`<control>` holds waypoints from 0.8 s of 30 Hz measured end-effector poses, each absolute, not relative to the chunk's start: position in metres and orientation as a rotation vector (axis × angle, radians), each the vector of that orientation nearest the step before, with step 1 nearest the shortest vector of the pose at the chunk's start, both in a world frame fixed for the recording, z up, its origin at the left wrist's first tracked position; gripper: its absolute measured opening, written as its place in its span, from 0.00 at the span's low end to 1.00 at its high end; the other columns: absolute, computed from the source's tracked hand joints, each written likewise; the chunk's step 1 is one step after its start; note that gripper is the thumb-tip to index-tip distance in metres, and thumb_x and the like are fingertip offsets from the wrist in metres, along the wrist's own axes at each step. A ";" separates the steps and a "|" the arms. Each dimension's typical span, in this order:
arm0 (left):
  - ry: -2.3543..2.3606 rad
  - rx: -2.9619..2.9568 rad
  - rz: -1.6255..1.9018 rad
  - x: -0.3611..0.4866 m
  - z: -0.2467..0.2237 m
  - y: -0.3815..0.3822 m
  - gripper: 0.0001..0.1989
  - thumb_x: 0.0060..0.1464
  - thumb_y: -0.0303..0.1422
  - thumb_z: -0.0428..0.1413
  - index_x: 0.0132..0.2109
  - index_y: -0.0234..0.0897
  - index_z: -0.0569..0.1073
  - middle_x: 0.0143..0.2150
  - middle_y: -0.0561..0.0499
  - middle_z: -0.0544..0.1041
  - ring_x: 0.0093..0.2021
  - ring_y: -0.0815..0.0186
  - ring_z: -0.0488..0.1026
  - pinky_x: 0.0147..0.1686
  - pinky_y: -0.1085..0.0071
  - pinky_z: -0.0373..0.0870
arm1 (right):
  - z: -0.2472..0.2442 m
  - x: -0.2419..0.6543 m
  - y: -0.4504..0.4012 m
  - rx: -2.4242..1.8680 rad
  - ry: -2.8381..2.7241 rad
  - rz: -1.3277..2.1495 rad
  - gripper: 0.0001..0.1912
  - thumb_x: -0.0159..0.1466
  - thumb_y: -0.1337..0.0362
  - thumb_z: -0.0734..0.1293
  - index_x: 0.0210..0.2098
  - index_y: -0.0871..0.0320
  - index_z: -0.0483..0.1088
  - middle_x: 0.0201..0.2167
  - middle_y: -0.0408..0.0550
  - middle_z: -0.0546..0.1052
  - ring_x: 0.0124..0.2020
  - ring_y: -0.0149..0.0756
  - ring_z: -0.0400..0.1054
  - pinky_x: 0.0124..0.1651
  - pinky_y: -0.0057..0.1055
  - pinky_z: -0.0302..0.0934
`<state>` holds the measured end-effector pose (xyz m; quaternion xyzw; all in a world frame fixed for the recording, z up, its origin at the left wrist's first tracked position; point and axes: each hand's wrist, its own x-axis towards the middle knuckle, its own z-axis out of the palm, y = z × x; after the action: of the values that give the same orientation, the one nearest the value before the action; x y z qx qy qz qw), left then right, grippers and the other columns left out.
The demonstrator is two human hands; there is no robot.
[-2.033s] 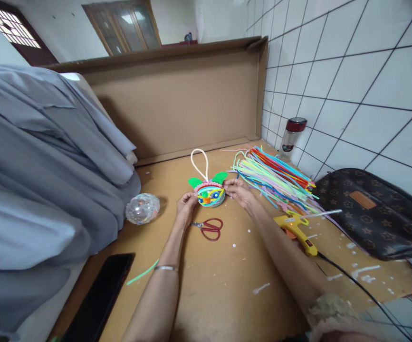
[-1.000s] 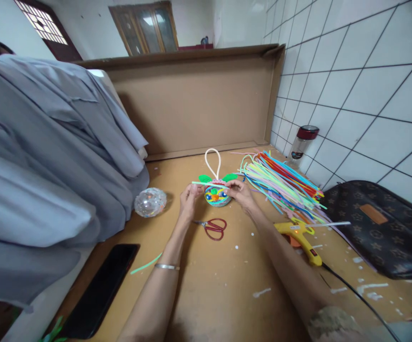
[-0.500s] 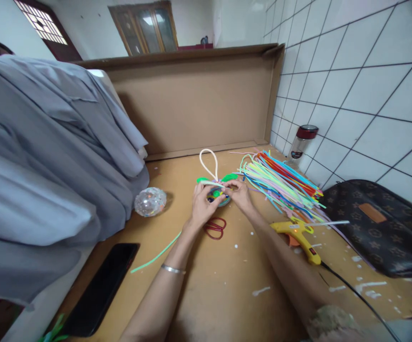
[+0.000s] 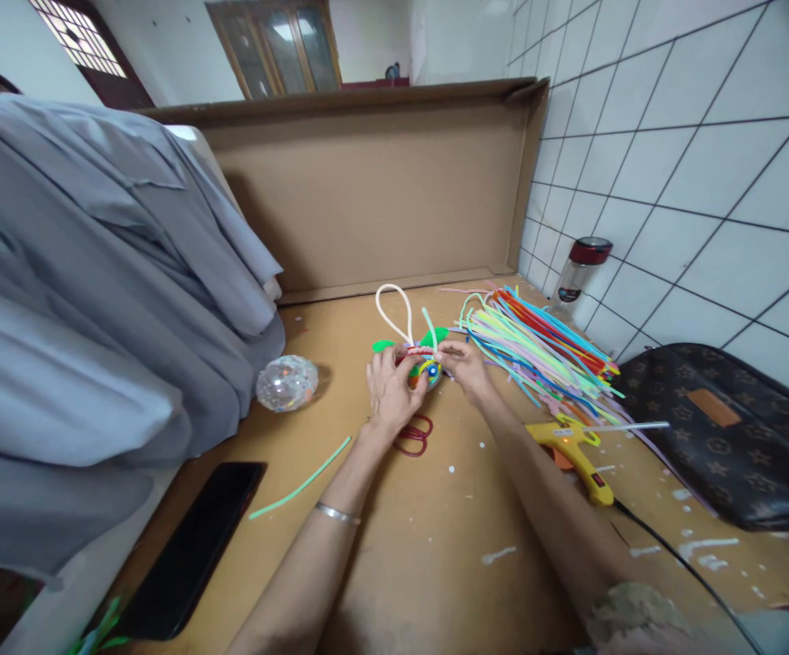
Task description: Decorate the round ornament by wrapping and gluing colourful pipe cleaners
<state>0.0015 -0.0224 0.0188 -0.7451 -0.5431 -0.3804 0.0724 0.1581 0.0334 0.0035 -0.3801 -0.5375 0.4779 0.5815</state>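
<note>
A small colourful craft piece (image 4: 433,371) with green leaf shapes (image 4: 383,346) and a tall white loop (image 4: 394,314) is between my hands at the table's middle. My left hand (image 4: 392,387) grips its left side, thumb and fingers closed on it. On its right, my right hand (image 4: 466,368) pinches a pale green pipe cleaner (image 4: 429,329), whose free end sticks up. Red-handled scissors (image 4: 414,437) lie just below my left hand, their blades hidden.
Pipe cleaners (image 4: 537,346) are heaped at the right, near a yellow glue gun (image 4: 581,455), a brown bag (image 4: 728,437) and a bottle (image 4: 580,273). A clear ball (image 4: 288,383), a green strip (image 4: 302,482) and a black phone (image 4: 193,546) lie left.
The craft piece has turned and tilted a little, its white loop shifting left. The pale green pipe cleaner, earlier lying across the top, now points upward. My left hand has moved slightly right.
</note>
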 end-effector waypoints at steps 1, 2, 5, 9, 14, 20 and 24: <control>-1.641 -2.239 -1.143 0.002 0.019 -0.022 0.13 0.57 0.39 0.57 0.48 0.44 0.79 0.51 0.43 0.73 0.52 0.52 0.66 0.48 0.57 0.62 | 0.004 0.159 0.032 -0.891 -1.235 1.143 0.15 0.46 0.52 0.75 0.26 0.55 0.72 0.22 0.39 0.71 0.25 0.30 0.62 0.30 0.28 0.58; -1.650 -2.238 -1.144 0.002 0.020 -0.023 0.13 0.57 0.39 0.58 0.48 0.44 0.79 0.51 0.43 0.73 0.52 0.52 0.66 0.48 0.57 0.62 | 0.004 0.160 0.031 -0.893 -1.222 1.164 0.15 0.46 0.52 0.75 0.26 0.55 0.72 0.21 0.38 0.69 0.24 0.29 0.61 0.29 0.28 0.57; -1.675 -2.227 -1.135 0.004 0.021 -0.023 0.13 0.56 0.39 0.58 0.48 0.45 0.79 0.50 0.42 0.73 0.51 0.51 0.65 0.47 0.56 0.62 | 0.004 0.161 0.029 -0.890 -1.201 1.207 0.17 0.46 0.51 0.75 0.26 0.55 0.71 0.19 0.37 0.66 0.22 0.28 0.59 0.27 0.27 0.54; -1.700 -2.209 -1.118 0.005 0.022 -0.023 0.14 0.56 0.39 0.58 0.48 0.45 0.79 0.50 0.42 0.72 0.51 0.50 0.65 0.47 0.57 0.62 | 0.003 0.161 0.030 -0.883 -1.156 1.248 0.20 0.46 0.47 0.76 0.26 0.55 0.70 0.17 0.35 0.65 0.20 0.26 0.56 0.24 0.25 0.51; -1.712 -2.207 -1.110 0.007 0.023 -0.023 0.14 0.56 0.39 0.58 0.49 0.46 0.79 0.49 0.43 0.73 0.50 0.51 0.66 0.47 0.57 0.62 | -0.001 0.158 0.032 -0.868 -1.038 1.316 0.22 0.43 0.49 0.78 0.27 0.55 0.70 0.20 0.36 0.69 0.20 0.24 0.58 0.25 0.25 0.55; -1.721 -2.187 -1.106 0.005 0.022 -0.021 0.13 0.56 0.37 0.58 0.48 0.44 0.79 0.49 0.42 0.73 0.51 0.50 0.66 0.46 0.57 0.62 | -0.004 0.165 0.034 -0.786 -0.954 1.371 0.24 0.43 0.51 0.79 0.29 0.53 0.66 0.31 0.42 0.77 0.35 0.36 0.74 0.40 0.34 0.68; -1.713 -2.201 -1.138 0.000 0.021 -0.020 0.13 0.56 0.38 0.57 0.48 0.45 0.79 0.51 0.42 0.73 0.52 0.50 0.66 0.48 0.57 0.62 | -0.004 0.169 0.036 -0.764 -0.867 1.421 0.26 0.43 0.51 0.79 0.31 0.52 0.63 0.34 0.41 0.77 0.40 0.39 0.77 0.41 0.36 0.69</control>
<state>-0.0004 -0.0200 0.0206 -0.7292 -0.5675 -0.3770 0.0644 0.1686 0.0361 -0.0043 -0.3309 -0.3753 0.6153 0.6092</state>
